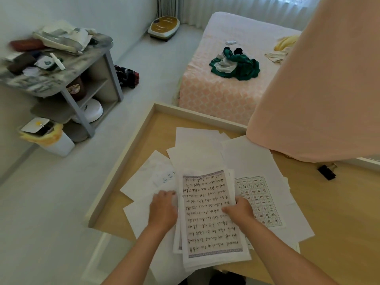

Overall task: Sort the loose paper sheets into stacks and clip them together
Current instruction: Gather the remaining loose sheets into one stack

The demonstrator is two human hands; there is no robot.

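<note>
A stack of paper sheets (207,229), its top sheet covered in lines of handwriting, is held over the wooden table (337,206). My left hand (163,210) grips the stack's left edge and my right hand (239,209) grips its right edge. Loose white sheets (197,145) lie fanned out beneath and around the stack. One sheet with a printed character grid (265,202) lies just right of my right hand. A black binder clip (327,172) rests on the table at the right, apart from the papers.
A peach cloth (320,89) hangs over the table's far right corner. A bed (222,79) with green clothing stands behind the table. At left are a cluttered grey shelf (67,64) and a white bin (51,138) on the floor.
</note>
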